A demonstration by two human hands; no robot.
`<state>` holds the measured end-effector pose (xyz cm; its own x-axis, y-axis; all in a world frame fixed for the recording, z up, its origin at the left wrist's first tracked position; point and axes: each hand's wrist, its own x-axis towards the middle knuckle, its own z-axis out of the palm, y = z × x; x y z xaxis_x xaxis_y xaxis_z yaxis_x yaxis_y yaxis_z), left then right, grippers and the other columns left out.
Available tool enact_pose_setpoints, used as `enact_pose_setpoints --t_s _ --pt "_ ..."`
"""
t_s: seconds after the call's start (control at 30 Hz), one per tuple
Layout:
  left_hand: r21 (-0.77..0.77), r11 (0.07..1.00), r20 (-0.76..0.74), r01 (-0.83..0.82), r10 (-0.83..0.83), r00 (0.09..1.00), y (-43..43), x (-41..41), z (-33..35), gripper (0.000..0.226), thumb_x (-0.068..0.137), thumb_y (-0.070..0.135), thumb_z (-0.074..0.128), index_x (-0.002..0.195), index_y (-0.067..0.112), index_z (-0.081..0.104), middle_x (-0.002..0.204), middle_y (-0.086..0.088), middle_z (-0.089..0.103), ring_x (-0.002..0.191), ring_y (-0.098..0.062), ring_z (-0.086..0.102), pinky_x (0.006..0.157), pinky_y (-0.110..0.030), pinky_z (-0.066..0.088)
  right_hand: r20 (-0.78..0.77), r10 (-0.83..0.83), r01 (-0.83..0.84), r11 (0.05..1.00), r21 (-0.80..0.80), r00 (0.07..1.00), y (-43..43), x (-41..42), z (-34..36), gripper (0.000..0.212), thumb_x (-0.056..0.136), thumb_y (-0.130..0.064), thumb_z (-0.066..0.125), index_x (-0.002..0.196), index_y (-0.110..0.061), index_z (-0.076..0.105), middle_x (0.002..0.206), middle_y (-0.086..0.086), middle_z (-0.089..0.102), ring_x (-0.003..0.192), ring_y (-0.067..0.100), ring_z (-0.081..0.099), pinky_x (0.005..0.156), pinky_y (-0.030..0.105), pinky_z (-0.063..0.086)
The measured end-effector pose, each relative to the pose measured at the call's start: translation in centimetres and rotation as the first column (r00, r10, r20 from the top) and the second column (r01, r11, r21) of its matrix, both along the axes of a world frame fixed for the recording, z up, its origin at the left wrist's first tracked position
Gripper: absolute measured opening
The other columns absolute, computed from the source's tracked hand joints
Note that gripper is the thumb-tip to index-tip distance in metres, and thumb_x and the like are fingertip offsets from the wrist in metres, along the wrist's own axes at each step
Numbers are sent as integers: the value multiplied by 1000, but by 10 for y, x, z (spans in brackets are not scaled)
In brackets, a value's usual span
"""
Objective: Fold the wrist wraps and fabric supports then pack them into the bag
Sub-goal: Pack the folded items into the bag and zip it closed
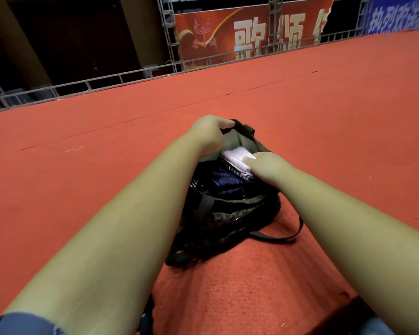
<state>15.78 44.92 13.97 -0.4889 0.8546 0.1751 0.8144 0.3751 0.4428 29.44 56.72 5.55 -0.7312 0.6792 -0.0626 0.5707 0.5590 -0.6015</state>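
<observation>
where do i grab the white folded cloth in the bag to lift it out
Pinch the right-hand edge of the white cloth from above, through the open mouth of the bag. It lies flat atop the dark fabrics, and the left hand holds the rim open; the right hand rests on that edge.

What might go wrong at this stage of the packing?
The white cloth sits high at the mouth of the bag; it may unfold or snag when the right hand holding it pushes down. If the left hand loses the rim, the opening could collapse onto it.
</observation>
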Motion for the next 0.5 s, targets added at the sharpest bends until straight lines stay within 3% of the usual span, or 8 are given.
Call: enact_pose_setpoints --t_s 0.03,0.1,0.2,0.33,0.43,0.5 --pt "-11 1000 -26 6 -7 1000 0 1 -1 82 87 -16 36 153 28 58 161 -2 53 149 -23 47 118 -32 39 -4 -9 10 1000 21 1000 -1 -2 -1 40 109 -33 43 131 -10 68 138 18 66 122 36 60 92 36 45" --pt "-76 997 -114 25 -34 993 0 -1 -4 79 90 -10 45 157 31 52 164 0 48 151 -24 44 119 -35 39 -49 -40 44 996 82 998 0 -5 -1 38 106 -34 49 134 -17 68 138 12 69 124 34 61 93 36 47" --pt "-152 987 -245 53 -90 965 -4 -7 -10 70 98 16 58 163 35 40 169 7 37 153 -23 39 123 -42 36 -219 -57 83 990 115 974 -3 -1 6 47 98 -37 63 143 -25 65 141 3 68 131 28 61 94 32 46" --pt "-342 940 -381 8 -146 913 -23 -6 -6 110 81 37 83 169 40 17 176 14 18 156 -29 28 122 -58 30 -357 145 -104 986 132 923 -13 14 17 46 93 -50 73 138 -39 70 145 -10 63 135 13 56 101 27 40" --pt "-484 873 -441 -62 -182 879 -32 -6 -7 137 70 57 93 169 40 0 178 16 4 157 -34 20 120 -61 25 -254 196 -150 970 189 947 -14 14 11 34 91 -62 70 121 -47 77 147 -14 60 138 15 53 113 33 40" --pt "-499 861 -516 -95 -208 831 -34 -8 -12 140 68 65 91 169 40 -3 177 17 2 152 -32 26 114 -58 31 -130 168 -134 962 238 977 -13 10 3 51 81 -80 57 121 -54 74 156 -19 52 143 23 49 120 45 38"
